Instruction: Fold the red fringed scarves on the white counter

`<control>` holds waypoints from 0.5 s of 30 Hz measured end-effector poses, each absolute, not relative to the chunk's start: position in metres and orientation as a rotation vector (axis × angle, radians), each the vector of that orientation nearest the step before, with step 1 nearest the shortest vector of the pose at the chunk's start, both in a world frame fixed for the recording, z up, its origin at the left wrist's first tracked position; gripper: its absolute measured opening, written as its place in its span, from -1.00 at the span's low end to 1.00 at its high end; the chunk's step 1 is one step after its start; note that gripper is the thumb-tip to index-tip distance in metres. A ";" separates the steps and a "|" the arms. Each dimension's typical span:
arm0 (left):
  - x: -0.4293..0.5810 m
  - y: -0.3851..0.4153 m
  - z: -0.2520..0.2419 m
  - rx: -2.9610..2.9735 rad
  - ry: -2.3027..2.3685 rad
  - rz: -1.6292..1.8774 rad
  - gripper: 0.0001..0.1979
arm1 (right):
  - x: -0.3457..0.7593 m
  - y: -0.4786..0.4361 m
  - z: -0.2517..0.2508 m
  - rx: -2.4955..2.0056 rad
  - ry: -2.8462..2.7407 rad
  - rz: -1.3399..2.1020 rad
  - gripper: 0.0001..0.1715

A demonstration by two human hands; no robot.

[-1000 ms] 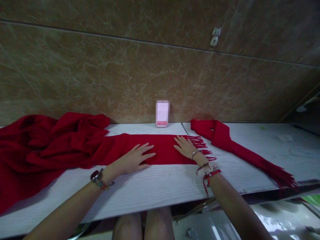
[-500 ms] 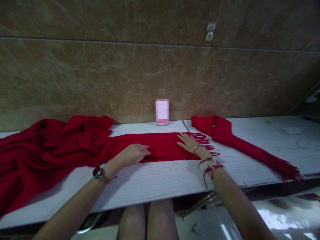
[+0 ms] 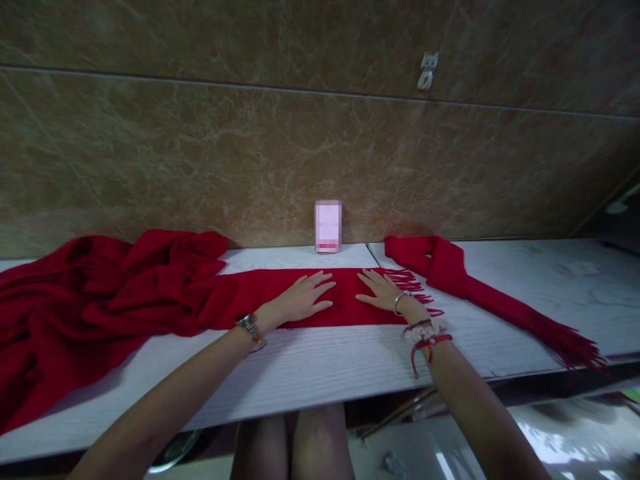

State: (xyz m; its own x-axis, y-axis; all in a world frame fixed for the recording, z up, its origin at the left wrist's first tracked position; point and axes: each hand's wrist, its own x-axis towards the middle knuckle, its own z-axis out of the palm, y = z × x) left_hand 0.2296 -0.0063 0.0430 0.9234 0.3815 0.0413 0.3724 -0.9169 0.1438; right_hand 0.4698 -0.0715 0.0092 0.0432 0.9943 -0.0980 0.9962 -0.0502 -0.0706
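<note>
A red scarf (image 3: 345, 313) lies along the white tabletop, its right part folded into a flat band that ends in fringe, its left part heaped in loose folds. Palm down on the flat band, my left hand (image 3: 303, 297) has its fingers spread. My right hand (image 3: 379, 291) also rests flat with fingers apart, close to the fringed end. Neither hand grips the cloth. Further right, a second red fringed piece, a knotted scarf (image 3: 450, 267), lies apart from the band.
A phone-like pale rectangle (image 3: 328, 227), blurred out, leans against the brown marbled wall (image 3: 225, 160) behind the table. The white table (image 3: 300, 367) is narrow, with its front edge just above my knees. A small white cat-shaped hook (image 3: 427, 71) is on the wall.
My left hand has moved right along the band and gone from curled fingers to spread and flat. The right hand stays in nearly the same place on the scarf.
</note>
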 end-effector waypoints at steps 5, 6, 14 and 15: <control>0.235 0.004 0.030 2.877 0.738 -0.205 -0.40 | 0.471 -0.077 0.015 2.200 2.157 -0.244 -0.03; 0.229 0.006 0.029 2.870 0.760 -0.217 -0.38 | 0.473 -0.078 0.016 2.195 2.165 -0.265 -0.01; 0.211 0.005 0.039 2.790 0.840 -0.387 -0.18 | 0.455 -0.077 0.015 2.244 2.395 -0.272 0.04; 0.213 0.004 0.040 2.785 0.829 -0.387 -0.16 | 0.448 -0.077 0.016 2.234 2.436 -0.256 0.05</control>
